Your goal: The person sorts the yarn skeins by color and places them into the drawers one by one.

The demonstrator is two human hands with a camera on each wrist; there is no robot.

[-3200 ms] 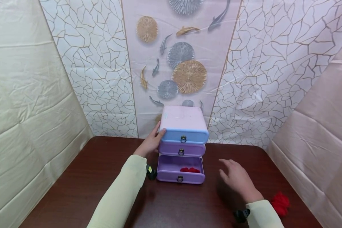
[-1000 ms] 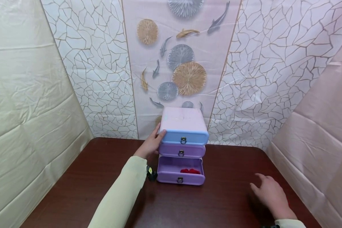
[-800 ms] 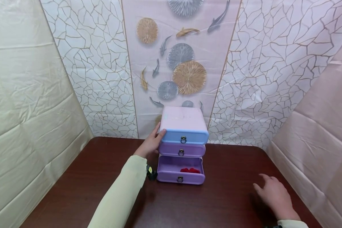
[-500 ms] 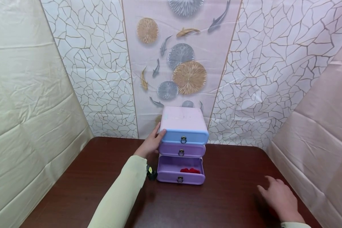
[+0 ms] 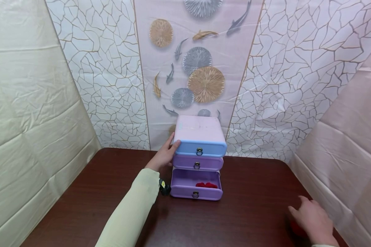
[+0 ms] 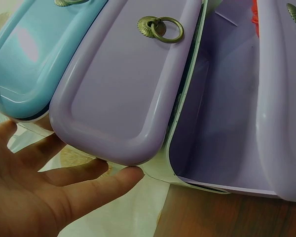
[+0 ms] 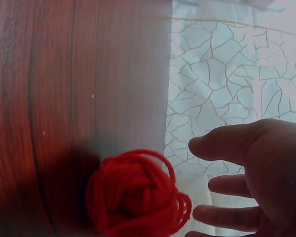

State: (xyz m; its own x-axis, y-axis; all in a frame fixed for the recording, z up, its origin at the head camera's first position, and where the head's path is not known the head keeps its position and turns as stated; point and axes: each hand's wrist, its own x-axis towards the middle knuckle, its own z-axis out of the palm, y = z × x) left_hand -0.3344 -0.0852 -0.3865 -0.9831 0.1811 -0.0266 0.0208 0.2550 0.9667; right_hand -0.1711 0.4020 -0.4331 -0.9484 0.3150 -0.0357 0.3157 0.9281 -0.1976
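Observation:
A small chest of drawers [image 5: 199, 128] has a pale pink top, a blue upper drawer [image 5: 188, 147] and a purple middle drawer [image 5: 183, 162], both closed. Its purple bottom drawer [image 5: 182, 192] is pulled out, with a red item [image 5: 206, 185] lying inside. My left hand [image 5: 163, 156] rests against the chest's left side, its fingers spread along it in the left wrist view. Near the table's right edge, my right hand [image 5: 313, 218] hovers by a ball of red yarn [image 7: 135, 197]. Its fingers are extended and apart from the yarn, which the hand mostly hides in the head view.
The dark brown wooden table [image 5: 111, 206] has rounded far corners. A patterned cloth backdrop [image 5: 266, 103] hangs behind it, close to the chest's back. Plain cloth walls [image 5: 34, 137] flank both sides. Ring pulls [image 5: 195, 195] hang on the drawer fronts.
My right hand has moved rightward and nearer, from beside the bottom drawer to the yarn ball, covering most of it. My left hand and the chest stay in place.

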